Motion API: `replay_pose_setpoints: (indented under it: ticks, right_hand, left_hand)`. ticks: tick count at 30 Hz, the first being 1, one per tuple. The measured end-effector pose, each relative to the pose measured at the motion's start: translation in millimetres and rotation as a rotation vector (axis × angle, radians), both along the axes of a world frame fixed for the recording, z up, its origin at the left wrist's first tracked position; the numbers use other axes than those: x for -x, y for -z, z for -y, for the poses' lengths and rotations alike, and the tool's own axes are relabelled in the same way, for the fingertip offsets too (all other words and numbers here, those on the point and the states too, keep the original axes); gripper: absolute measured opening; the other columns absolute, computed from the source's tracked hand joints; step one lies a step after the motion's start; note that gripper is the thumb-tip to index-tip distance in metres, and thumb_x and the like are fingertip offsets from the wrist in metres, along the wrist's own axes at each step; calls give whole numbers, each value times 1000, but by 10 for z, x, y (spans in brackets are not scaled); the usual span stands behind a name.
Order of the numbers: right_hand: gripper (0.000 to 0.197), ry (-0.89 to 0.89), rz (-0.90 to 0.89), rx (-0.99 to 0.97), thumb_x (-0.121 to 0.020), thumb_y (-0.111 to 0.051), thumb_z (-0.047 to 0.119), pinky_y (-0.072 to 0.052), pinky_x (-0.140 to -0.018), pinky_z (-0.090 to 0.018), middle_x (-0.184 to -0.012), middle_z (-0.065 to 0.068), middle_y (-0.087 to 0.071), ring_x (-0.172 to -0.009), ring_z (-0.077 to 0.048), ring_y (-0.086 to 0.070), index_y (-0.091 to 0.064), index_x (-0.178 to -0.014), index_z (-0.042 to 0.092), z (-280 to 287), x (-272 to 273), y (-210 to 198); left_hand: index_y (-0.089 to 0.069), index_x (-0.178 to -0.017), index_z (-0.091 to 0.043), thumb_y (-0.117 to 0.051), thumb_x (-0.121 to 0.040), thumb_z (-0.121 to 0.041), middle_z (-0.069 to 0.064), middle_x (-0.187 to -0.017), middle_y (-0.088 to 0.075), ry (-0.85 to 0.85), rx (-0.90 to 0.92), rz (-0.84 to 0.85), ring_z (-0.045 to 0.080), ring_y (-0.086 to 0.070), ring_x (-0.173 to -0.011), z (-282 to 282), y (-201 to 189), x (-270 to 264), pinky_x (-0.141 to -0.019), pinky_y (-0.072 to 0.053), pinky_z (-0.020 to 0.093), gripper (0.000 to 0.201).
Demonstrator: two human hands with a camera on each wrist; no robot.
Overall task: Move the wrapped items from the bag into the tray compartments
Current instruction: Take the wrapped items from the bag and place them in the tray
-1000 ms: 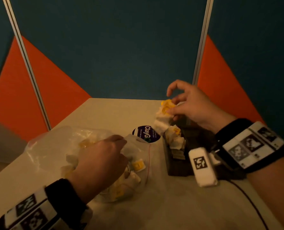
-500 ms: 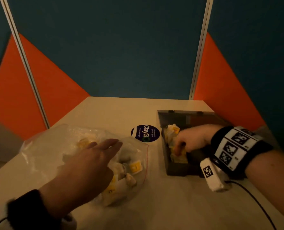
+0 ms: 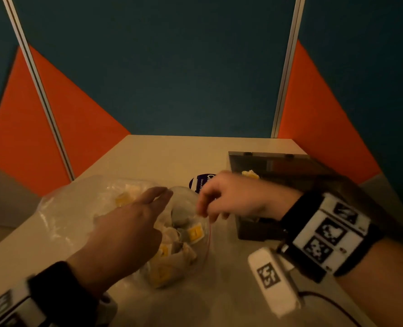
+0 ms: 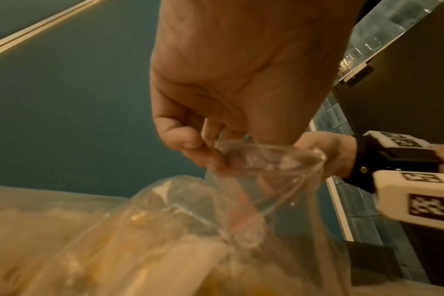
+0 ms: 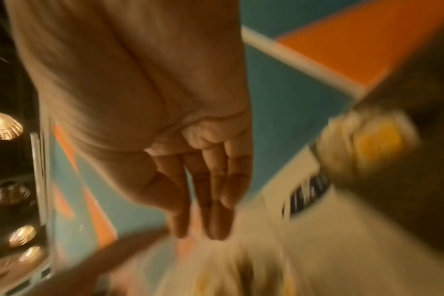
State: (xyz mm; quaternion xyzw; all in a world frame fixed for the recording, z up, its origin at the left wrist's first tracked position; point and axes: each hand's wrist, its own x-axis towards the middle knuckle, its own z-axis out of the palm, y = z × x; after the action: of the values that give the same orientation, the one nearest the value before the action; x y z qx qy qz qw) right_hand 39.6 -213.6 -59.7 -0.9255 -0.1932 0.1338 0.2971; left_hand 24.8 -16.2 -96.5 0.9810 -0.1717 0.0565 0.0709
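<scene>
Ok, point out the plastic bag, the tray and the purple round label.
plastic bag [image 3: 78, 208], head view, clear film at its left side.
tray [image 3: 250, 230], head view, dark near wall.
purple round label [image 3: 197, 182], head view, visible left part.

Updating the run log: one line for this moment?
left hand: pinches bag mouth | right hand: empty, reaching to bag | tray: holds wrapped items
</scene>
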Motion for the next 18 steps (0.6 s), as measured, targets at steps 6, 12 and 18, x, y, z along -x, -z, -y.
replay_pose_setpoints:
  ticks: [6,12,18]
  right_hand:
    - [31,-8,82,491,-90,-50,11,-53,-71,-36,-113,-17,-63,-100,-33,-62,-59,-118,1,-332,-259,558]
    - [37,118,108,336,-85,-59,13,-40,-59,-24,-114,-13,-59,-90,-23,-53,-50,-120,9,-467,-363,803]
    - [34,248,189,-30,-79,-56,-7,-37,-53,-19,-86,1,-50,-78,-16,-51,-58,-106,14,-396,-256,720]
  left_hand:
    - [-17,-140,-41,-48,-82,-16,-21,-150,-10,32,52,-1,6,-54,-82,-59,9,-3,-60,-51,19,70]
    - [-26,-139,-37,-46,-87,-16,-22,-148,-20,93,107,79,5,-51,-76,-21,3,52,-70,-52,20,60]
    - [-51,-128,-26,-49,-86,-7,-7,-136,-49,169,187,272,17,-58,-104,-65,-5,22,-81,-47,27,46]
